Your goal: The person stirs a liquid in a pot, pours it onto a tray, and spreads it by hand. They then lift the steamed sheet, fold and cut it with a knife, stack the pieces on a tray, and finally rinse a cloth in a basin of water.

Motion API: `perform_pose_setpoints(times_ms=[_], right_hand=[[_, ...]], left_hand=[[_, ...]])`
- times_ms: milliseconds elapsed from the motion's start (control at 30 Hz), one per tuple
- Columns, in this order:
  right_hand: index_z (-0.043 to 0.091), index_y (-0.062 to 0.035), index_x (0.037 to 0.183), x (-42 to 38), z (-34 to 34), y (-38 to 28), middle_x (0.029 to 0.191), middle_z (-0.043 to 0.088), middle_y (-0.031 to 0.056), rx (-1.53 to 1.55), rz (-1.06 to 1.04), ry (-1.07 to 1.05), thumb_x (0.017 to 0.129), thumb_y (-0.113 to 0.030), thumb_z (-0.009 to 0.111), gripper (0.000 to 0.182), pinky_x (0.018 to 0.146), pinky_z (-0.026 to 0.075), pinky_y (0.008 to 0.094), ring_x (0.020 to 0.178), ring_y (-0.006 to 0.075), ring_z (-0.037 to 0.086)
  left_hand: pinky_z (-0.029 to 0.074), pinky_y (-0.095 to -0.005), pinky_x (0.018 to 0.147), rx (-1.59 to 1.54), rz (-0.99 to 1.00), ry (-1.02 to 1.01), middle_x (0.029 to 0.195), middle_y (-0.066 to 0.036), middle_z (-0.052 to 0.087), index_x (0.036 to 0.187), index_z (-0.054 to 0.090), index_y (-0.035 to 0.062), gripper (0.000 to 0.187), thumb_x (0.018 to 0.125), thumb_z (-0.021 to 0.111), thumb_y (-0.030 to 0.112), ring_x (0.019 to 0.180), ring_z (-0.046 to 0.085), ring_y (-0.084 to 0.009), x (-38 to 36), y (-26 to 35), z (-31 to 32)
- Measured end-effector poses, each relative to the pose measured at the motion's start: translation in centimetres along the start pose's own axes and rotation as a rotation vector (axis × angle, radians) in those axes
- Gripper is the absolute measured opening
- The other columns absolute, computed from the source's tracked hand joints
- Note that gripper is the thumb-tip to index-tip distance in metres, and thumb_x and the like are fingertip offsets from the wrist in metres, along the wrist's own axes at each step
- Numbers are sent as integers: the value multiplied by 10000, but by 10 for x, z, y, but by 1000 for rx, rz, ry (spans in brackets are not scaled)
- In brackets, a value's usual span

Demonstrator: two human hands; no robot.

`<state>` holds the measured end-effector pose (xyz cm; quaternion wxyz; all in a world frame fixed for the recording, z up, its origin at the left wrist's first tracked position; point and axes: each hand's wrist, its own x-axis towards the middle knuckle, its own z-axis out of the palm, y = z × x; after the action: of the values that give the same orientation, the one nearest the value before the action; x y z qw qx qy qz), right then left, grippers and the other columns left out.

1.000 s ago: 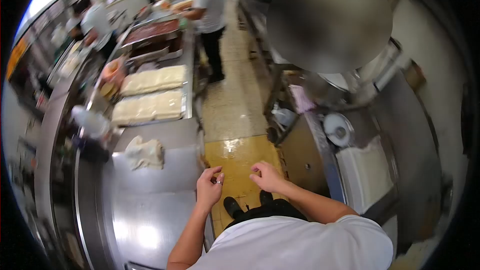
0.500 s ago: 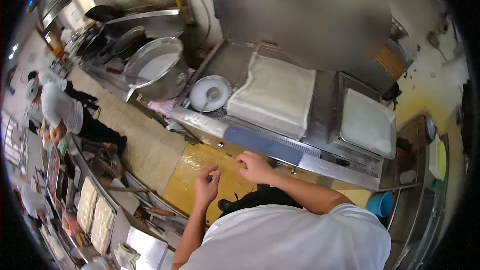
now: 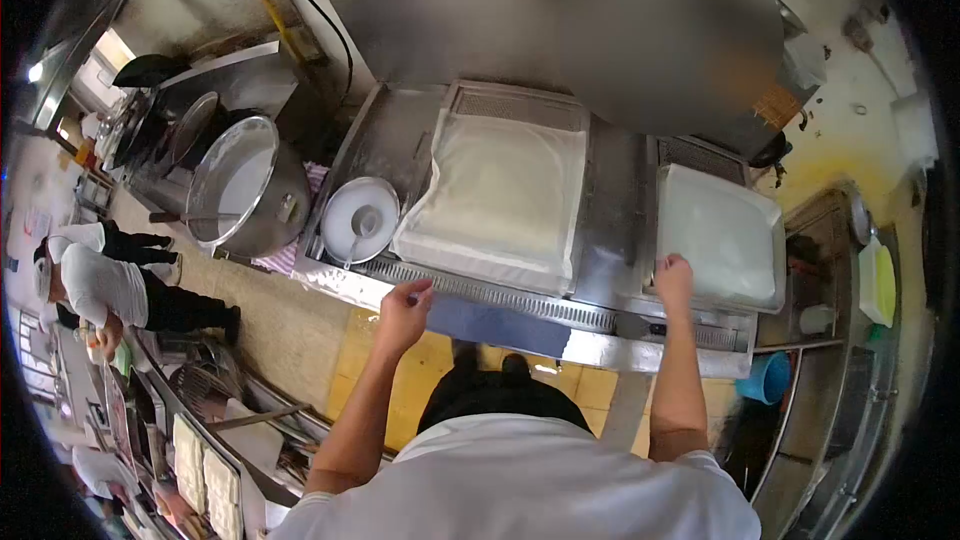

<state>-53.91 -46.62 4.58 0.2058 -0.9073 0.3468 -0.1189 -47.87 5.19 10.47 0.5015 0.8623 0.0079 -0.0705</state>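
My left hand (image 3: 404, 316) hovers at the front edge of the steel counter, its fingers loosely bent and holding nothing. Just beyond its fingertips is the cloth-lined tray (image 3: 510, 200) with a pale, flat layer in it. At the near left corner of a second tray (image 3: 720, 235), filled with a smooth white layer, is my right hand (image 3: 674, 282). Its fingers are curled in and overlap the rim; I cannot tell what they grip. Left of the cloth-lined tray, a round white basin (image 3: 345, 240) has a ladle (image 3: 366, 221) resting inside.
A big metal pot (image 3: 250, 190) of white liquid stands left of the basin, a handled tool across it. Two people in white shirts (image 3: 105, 285) stand at the far left. Pale slabs (image 3: 205, 470) lie on the left worktop. A blue bucket (image 3: 765, 378) sits at lower right.
My view has turned toward the counter, so its things shift left. My hands have moved apart; the right one has reached out to the white tray's near corner, the left up to the counter's edge.
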Motion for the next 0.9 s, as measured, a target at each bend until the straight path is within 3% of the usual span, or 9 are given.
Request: perform_pose_setpoints(times_ms=[67, 167, 267, 333, 467, 567, 700, 833, 900], right_hand=[[711, 24, 1039, 11, 14, 19, 1013, 715, 276, -67, 103, -225, 908, -296, 681, 347, 872, 540, 483, 1021, 438, 683], [712, 19, 1105, -2, -4, -28, 1128, 700, 277, -194, 223, -326, 919, -318, 684, 386, 940, 519, 502, 1078, 423, 669], [723, 18, 1102, 4, 18, -84, 1072, 722, 256, -131, 39, 13, 923, -313, 684, 378, 926, 531, 498, 1031, 430, 685], [714, 51, 1116, 20, 43, -120, 1070, 740, 224, 132, -88, -73, 917, -235, 701, 348, 893, 557, 382, 996, 325, 726], [749, 0, 1067, 49, 72, -242, 983, 763, 167, 420, -101, -295, 881, -196, 729, 271, 851, 553, 339, 923, 216, 727], [768, -58, 989, 97, 129, -245, 953, 755, 175, 387, -79, -108, 860, -205, 710, 204, 804, 564, 385, 890, 314, 738], [769, -65, 943, 166, 141, -234, 938, 756, 167, 207, -18, 16, 854, -248, 697, 216, 800, 569, 413, 894, 339, 733], [750, 0, 1061, 227, 159, -209, 971, 759, 181, 5, -141, 24, 873, -227, 706, 298, 831, 565, 390, 924, 292, 740], [766, -49, 985, 246, 177, -202, 963, 750, 194, 24, -122, 43, 870, -288, 689, 276, 858, 560, 444, 937, 356, 721]], left_hand=[[546, -321, 717, -4, 9, -33, 995, -122, 766, 1136, 746, 14, 259, 936, 709, 173, 773, 686, -169, 32, 1, 4], [549, -320, 719, -7, 30, -37, 983, -139, 767, 1136, 744, 11, 268, 938, 710, 188, 771, 698, -176, 86, 2, 8], [553, -331, 736, -47, 4, -78, 980, -166, 767, 1133, 742, 7, 280, 936, 713, 203, 797, 720, -202, 172, -16, 4], [552, -329, 744, -100, 45, -75, 967, -168, 767, 1125, 743, -1, 262, 929, 710, 170, 818, 728, -204, 218, -25, 9], [548, -320, 777, -125, 188, -83, 948, -164, 769, 1083, 754, 5, 213, 925, 689, 132, 847, 732, -206, 295, -38, 15], [551, -339, 803, 5, 151, -39, 958, -165, 768, 1073, 761, 29, 199, 919, 677, 124, 879, 740, -228, 344, -33, 14], [555, -429, 844, 228, 150, 27, 1000, -203, 747, 1067, 763, 49, 284, 939, 662, 282, 970, 727, -372, 417, -31, 2], [553, -449, 844, 273, 133, 60, 1011, -213, 734, 1066, 764, 61, 350, 932, 666, 369, 984, 704, -412, 482, -32, 16], [553, -453, 839, 318, 177, 30, 1012, -205, 737, 1064, 766, 66, 355, 923, 673, 378, 978, 699, -421, 505, -27, 29]])
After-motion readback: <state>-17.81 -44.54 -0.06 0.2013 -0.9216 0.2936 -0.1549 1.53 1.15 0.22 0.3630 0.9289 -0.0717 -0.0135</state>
